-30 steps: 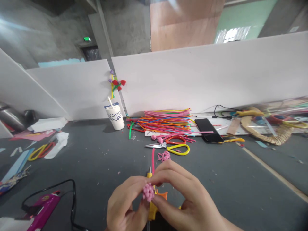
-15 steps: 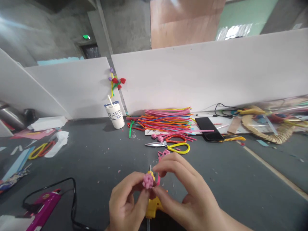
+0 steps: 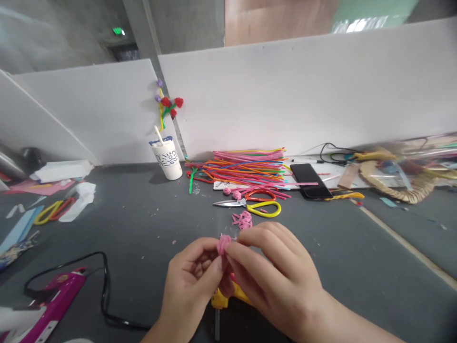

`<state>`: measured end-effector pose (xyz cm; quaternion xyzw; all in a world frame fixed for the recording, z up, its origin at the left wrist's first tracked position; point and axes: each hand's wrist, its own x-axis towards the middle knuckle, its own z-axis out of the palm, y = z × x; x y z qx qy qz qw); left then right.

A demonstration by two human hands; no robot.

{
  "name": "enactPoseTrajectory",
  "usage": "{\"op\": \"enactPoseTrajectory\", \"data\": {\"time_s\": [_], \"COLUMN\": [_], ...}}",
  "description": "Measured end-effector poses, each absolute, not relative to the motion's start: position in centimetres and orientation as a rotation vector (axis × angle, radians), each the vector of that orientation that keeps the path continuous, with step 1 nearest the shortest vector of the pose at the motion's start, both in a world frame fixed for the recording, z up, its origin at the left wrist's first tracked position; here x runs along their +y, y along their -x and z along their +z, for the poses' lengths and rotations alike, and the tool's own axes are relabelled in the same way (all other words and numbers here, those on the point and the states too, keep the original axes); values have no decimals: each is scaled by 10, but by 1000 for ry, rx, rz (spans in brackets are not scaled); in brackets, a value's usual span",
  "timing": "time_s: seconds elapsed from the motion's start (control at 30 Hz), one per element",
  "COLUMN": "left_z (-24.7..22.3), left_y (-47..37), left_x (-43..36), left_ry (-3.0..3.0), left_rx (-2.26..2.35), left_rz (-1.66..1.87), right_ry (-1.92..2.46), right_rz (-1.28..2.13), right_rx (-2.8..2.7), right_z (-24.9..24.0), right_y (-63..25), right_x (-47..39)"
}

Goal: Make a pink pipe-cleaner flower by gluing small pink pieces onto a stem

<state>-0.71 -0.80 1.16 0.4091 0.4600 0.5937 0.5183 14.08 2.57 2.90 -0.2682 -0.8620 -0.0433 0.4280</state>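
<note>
Closest to the person, both hands meet low over the dark grey table [image 3: 135,228]. The left hand [image 3: 191,286] and right hand [image 3: 274,281] pinch a small fuzzy pink pipe-cleaner bud [image 3: 223,244] between their fingertips, just above a yellow glue gun [image 3: 224,299] lying under them. Beyond lie loose pink pipe-cleaner scraps [image 3: 243,219], then yellow-handled scissors [image 3: 250,206]. Farther back, a heap of coloured pipe cleaners [image 3: 246,170] sits beside a white paper cup [image 3: 165,158] and a black phone [image 3: 310,180].
</note>
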Motion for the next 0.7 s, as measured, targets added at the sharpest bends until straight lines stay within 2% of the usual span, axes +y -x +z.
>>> {"op": "enactPoseTrajectory", "data": {"time_s": [0.7], "left_z": [14], "left_y": [4], "left_x": [-6], "left_ry": [-933], "left_rx": [1092], "left_rz": [1411], "right_ry": [683], "right_rz": [56], "right_rx": [-2102], "right_z": [27], "right_y": [-138], "right_x": [28]}}
